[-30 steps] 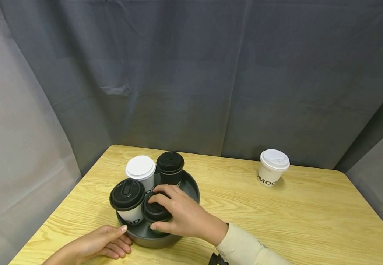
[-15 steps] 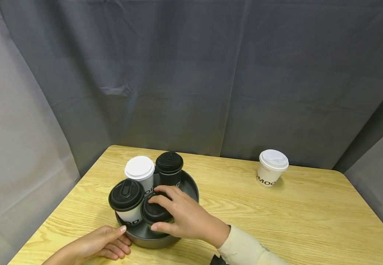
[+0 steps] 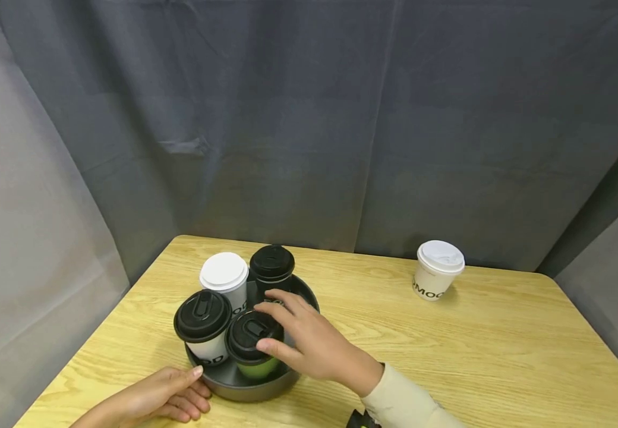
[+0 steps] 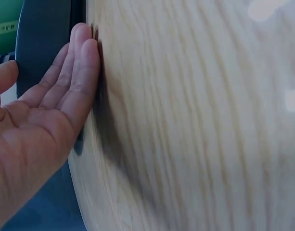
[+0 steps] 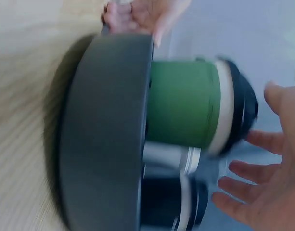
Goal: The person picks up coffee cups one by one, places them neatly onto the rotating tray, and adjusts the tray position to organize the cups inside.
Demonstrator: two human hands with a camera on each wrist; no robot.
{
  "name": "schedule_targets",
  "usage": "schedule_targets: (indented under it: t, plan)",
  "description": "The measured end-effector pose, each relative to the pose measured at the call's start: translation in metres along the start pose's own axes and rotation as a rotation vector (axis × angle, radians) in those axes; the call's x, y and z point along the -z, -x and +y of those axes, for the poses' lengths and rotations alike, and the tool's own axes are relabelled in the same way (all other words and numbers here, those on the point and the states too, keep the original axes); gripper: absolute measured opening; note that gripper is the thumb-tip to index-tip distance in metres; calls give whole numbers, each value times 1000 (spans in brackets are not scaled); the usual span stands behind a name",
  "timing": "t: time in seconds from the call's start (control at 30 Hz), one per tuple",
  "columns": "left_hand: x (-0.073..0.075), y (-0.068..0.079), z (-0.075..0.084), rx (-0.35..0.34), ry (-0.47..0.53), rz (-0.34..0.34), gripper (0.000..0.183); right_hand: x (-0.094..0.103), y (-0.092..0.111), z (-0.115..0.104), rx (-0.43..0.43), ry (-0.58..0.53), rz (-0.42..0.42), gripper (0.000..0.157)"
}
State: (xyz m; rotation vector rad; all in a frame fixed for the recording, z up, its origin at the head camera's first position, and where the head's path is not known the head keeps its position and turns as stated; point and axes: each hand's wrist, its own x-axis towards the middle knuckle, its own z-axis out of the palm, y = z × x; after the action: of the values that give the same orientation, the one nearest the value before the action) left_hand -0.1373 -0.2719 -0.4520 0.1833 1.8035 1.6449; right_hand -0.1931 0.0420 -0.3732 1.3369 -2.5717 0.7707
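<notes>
Dark grey, the round tray [image 3: 234, 383] on the desk [image 3: 448, 356] carries four lidded cups: a green cup [image 3: 254, 351] at the near side, a white black-lidded cup [image 3: 204, 327], a white-lidded cup [image 3: 225, 279] and a black cup [image 3: 273, 270] behind. The right hand [image 3: 309, 342] is held spread just beside the green cup's lid, gripping nothing. The left hand [image 3: 167, 392] is laid flat against the tray's wall, fingers straight. A fifth cup [image 3: 438, 277] is set well apart. The wrist views are blurred.
</notes>
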Motion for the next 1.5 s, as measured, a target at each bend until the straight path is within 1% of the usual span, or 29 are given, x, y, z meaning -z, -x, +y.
schedule_targets:
  t: [0.13, 0.23, 0.37, 0.47, 0.53, 0.73, 0.83, 0.97, 1.17, 1.27, 1.37, 1.5]
  plan:
    - [-7, 1, -1, -7, -5, 30, 55, 4, 10, 27, -102, 21, 14, 51]
    - [-16, 0, -1, -3, 1, 52, 54, 3, 20, 52, -148, 71, -2, 51]
    - [-25, 0, -1, 14, 3, 53, 55, -1, 31, 77, -166, 119, -77, 51]
    - [-28, -1, 0, 7, -6, 45, 55, -4, 37, 88, -160, 127, -135, 53]
    - [-29, -2, -1, -2, -3, 37, 55, -6, 39, 92, -154, 124, -159, 55]
    - [-29, -4, -2, -15, 25, 22, 54, -8, 40, 94, -143, 106, -184, 60]
    - [-30, -5, 0, -13, 20, 26, 53, -7, 41, 94, -133, 126, -188, 60]
    - [-29, -5, 5, -8, -1, 23, 51, -5, 42, 94, -106, 195, -190, 59]
    - [-22, -2, 11, 14, -11, 16, 51, -2, 48, 91, -55, 297, -186, 56]
    - [-18, -1, 12, 23, -19, 40, 50, -1, 53, 86, -31, 335, -185, 55]
    - [-11, 1, 14, 23, -54, 80, 51, 0, 58, 78, -12, 361, -188, 54]
    - [2, 2, 16, 19, -112, 129, 53, 1, 65, 65, 5, 390, -227, 53]
